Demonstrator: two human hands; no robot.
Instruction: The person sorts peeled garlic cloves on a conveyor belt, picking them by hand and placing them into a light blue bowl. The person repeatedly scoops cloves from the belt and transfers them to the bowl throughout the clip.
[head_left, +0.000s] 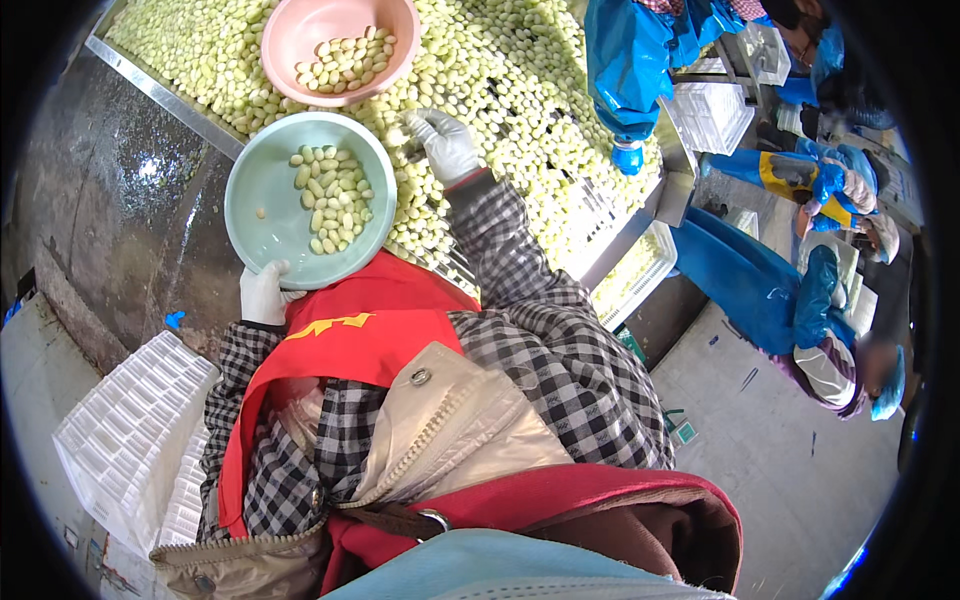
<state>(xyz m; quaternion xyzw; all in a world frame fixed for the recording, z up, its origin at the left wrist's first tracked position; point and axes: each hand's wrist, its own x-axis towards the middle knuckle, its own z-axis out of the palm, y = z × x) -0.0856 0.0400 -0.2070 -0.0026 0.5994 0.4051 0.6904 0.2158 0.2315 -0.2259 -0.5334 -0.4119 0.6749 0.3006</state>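
Note:
My gloved left hand (264, 292) grips the near rim of a light green plastic basin (247, 187), with pale green oval pieces (330, 199), apparently fruit, lying inside it. My gloved right hand (444, 146) is just right of the basin, above a layer of the same pieces (517, 97) spread over a slotted metal sorting table (169, 97). Its fingers are curled towards the basin. Blur at the fingertips hides whether a piece is between them. Beyond the green basin stands a pink basin (277, 45) with more pieces in it.
Stacked white plastic crates (131, 427) stand at lower left. A white crate (637, 274) with pieces sits below the table's right end. A co-worker's blue sleeve (626, 67) reaches over the table. Other people in blue aprons (750, 262) work at right. Dark wet floor (127, 195) lies left.

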